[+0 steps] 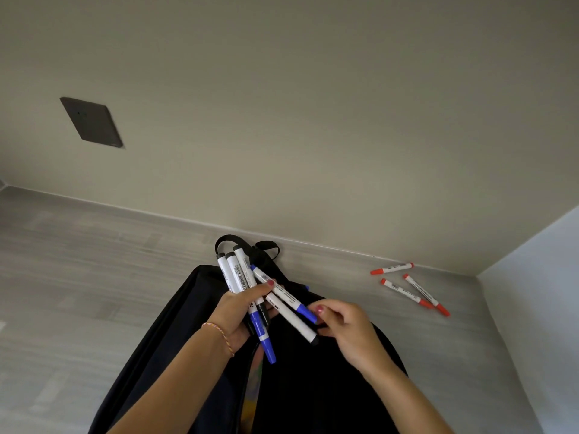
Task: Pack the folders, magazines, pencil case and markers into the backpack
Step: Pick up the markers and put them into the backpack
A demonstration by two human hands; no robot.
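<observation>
A black backpack stands on the grey surface in front of me, its top loop against the wall. A narrow opening shows something colourful inside. Above it my left hand grips a fanned bunch of white markers with black and blue caps. My right hand pinches the lower ends of two markers in that bunch, one black-capped and one blue-capped. Three red-capped markers lie loose on the surface to the right of the backpack.
The beige wall runs close behind the backpack and carries a dark square plate at upper left. A pale side wall closes off the right. The grey wood-look surface stretches to the left.
</observation>
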